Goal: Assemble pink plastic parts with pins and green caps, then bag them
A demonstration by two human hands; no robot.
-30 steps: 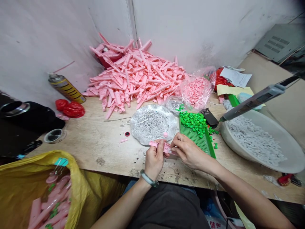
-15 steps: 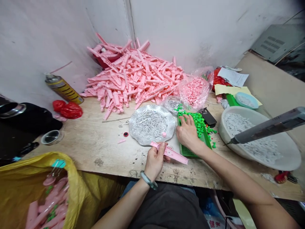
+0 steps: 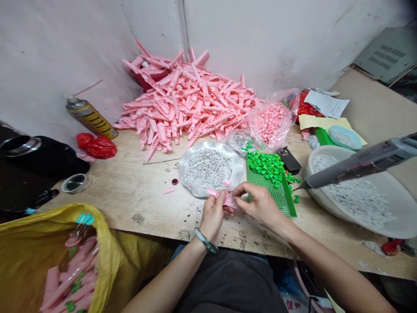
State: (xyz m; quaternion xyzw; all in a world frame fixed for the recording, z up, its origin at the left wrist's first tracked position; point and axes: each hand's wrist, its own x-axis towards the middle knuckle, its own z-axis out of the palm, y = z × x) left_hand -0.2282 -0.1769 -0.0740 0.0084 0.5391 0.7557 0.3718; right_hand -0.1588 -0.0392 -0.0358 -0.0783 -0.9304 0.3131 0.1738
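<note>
My left hand is closed around a long pink plastic part at the table's front edge. My right hand has its thumb and fingers pinched together over that part's right end; whatever they hold is hidden. Just behind my hands is a silvery scalloped plate of small white pieces and metal pins, with a pink cap on its rim. Right of it lies a green perforated tray with small green plastic pieces heaped at its far end.
A big heap of pink parts rests against the wall. A white basin of white pieces stands right, an electric screwdriver jutting over it. A yellow sack holding pink parts is at lower left. A spray can leans near the wall.
My right hand has left the green pieces in the tray and come left to the pink part. My left hand still holds that part in nearly the same place.
</note>
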